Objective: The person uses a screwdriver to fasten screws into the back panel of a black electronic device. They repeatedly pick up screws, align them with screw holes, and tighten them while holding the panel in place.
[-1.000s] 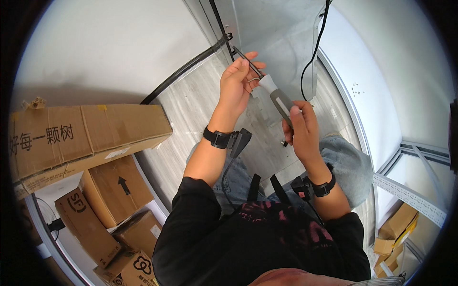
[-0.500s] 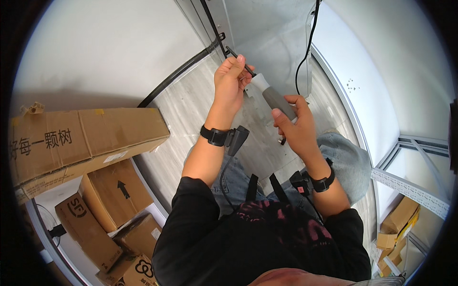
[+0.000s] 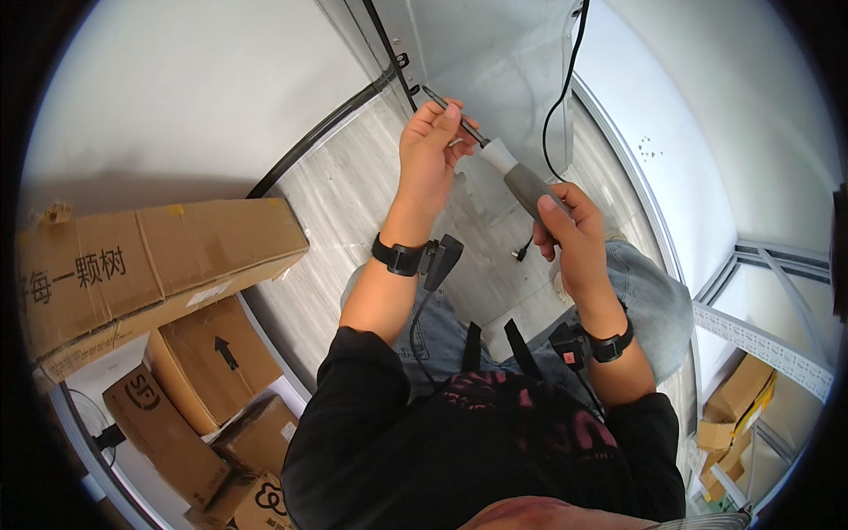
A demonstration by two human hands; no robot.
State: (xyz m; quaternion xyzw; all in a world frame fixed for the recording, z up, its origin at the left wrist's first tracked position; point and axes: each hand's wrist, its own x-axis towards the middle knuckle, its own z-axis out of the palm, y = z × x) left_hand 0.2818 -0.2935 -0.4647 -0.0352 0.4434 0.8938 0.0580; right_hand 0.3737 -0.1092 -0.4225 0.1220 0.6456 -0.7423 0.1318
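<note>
A screwdriver [image 3: 533, 190] with a thick grey handle, a white collar and a dark shaft slants between my two hands. My right hand [image 3: 574, 225] is closed round the rear of the handle. With thumb and fingers, my left hand [image 3: 436, 137] pinches the shaft near its middle. The tip pokes out past my left fingers, close to a small black clip [image 3: 414, 89] on the edge of a grey metal panel [image 3: 495, 66]. The tip looks slightly apart from that edge. A black strip [image 3: 380, 26] runs along the same edge.
A black cable [image 3: 552, 119] hangs down the panel's right side, and its plug [image 3: 519, 254] lies on the wood-look floor [image 3: 340, 185]. Cardboard boxes [image 3: 168, 265] are stacked at the left. A metal shelf frame [image 3: 764, 336] holding more cartons stands at the right.
The screwdriver and my right hand have shifted right and slightly down, away from the panel edge. More of the shaft's tip shows beyond my left fingers. The view has moved slightly.
</note>
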